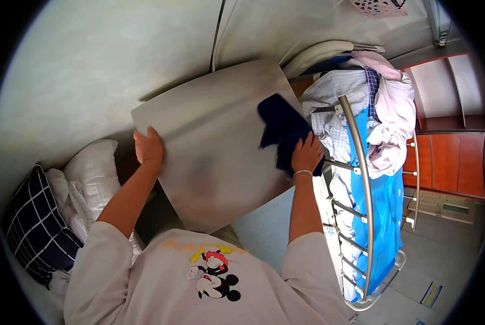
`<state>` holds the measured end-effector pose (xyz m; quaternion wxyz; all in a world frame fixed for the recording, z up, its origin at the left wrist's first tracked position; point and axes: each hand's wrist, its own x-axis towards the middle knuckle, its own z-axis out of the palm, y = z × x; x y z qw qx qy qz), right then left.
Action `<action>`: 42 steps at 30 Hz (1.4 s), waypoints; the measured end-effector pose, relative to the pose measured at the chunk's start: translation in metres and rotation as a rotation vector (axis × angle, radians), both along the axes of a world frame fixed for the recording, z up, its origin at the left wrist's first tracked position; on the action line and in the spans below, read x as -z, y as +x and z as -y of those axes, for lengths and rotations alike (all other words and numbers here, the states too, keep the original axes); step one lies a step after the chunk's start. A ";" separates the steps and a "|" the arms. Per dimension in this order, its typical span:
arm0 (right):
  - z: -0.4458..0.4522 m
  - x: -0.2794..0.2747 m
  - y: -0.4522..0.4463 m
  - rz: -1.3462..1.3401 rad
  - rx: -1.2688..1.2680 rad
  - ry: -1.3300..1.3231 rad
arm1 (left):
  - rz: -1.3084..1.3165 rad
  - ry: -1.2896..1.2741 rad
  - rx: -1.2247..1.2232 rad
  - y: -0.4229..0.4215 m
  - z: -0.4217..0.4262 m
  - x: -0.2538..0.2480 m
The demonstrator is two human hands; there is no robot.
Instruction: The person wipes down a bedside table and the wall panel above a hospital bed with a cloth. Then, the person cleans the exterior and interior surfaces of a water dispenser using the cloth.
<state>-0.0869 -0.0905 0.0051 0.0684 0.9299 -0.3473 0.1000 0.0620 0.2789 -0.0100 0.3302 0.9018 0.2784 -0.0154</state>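
Head view: your left hand rests at the left edge of the worktop, the thumb over the top; you cannot tell from here whether its grip clasps the edge. Your right hand, with a band at the wrist, lies palm down with its fingers apart on a dark blue cloth, so that grip is spread over the cloth, not closed round it. The cloth sits rumpled towards the worktop's right side, part of it reaching away from you

Close on your right stands the bed, its metal rail upright beside your forearm and hemming in that side. Behind the rail lie a blue sheet, a grey checked fabric and a pink heap; farther off is a red-brown cabinet. Past the far edge you have the wall. Near your left arm, a white pillow and a dark checked cushion crowd the corner
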 end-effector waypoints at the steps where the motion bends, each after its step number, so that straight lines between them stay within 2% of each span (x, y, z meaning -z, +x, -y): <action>1: 0.011 0.000 0.012 -0.005 -0.005 0.004 | -0.005 0.004 -0.005 0.000 0.001 0.001; 3: 0.029 -0.006 0.036 -0.073 0.144 0.180 | -0.020 0.021 -0.006 -0.001 0.003 -0.008; 5: 0.041 -0.012 0.062 -0.147 0.126 0.210 | -0.019 0.045 -0.015 -0.003 0.003 -0.004; 8: 0.046 -0.019 0.104 -0.166 0.033 0.410 | -0.026 0.073 -0.021 -0.002 0.001 -0.002; 15: 0.049 -0.011 0.209 -0.124 -0.180 0.483 | -0.061 0.086 -0.016 -0.003 0.002 -0.008; 20: 0.064 -0.002 0.239 -0.131 -0.237 0.638 | -0.084 0.116 -0.023 -0.004 0.006 -0.017; 24: 0.086 0.010 0.202 -0.145 -0.263 0.647 | -0.087 0.121 -0.027 -0.001 0.005 -0.011; 28: 0.124 0.036 0.103 -0.107 -0.439 0.653 | -0.097 0.119 -0.008 0.000 0.006 -0.014; 31: 0.122 0.019 0.023 -0.124 -0.254 0.683 | -0.142 0.119 -0.021 0.001 0.006 -0.015; 33: 0.116 0.009 -0.020 -0.156 -0.196 0.666 | -0.084 0.139 -0.028 0.001 0.006 -0.009; 35: 0.106 0.011 -0.057 -0.030 -0.007 0.615 | -0.088 0.127 -0.029 0.003 0.005 -0.005; 37: 0.087 0.031 -0.085 0.304 0.012 0.504 | -0.097 0.114 -0.037 0.003 0.006 -0.008; 38: 0.066 0.021 -0.085 0.282 0.204 0.599 | -0.114 0.091 -0.032 0.003 0.007 -0.010; 39: 0.047 0.025 -0.085 0.372 0.327 0.667 | -0.128 0.068 -0.027 0.003 0.007 -0.013; 41: 0.022 0.048 -0.086 0.592 0.429 0.811 | -0.134 0.067 -0.032 0.004 0.006 -0.009; 42: 0.003 0.046 -0.083 0.632 0.468 0.790 | -0.115 0.050 -0.029 0.003 0.006 -0.007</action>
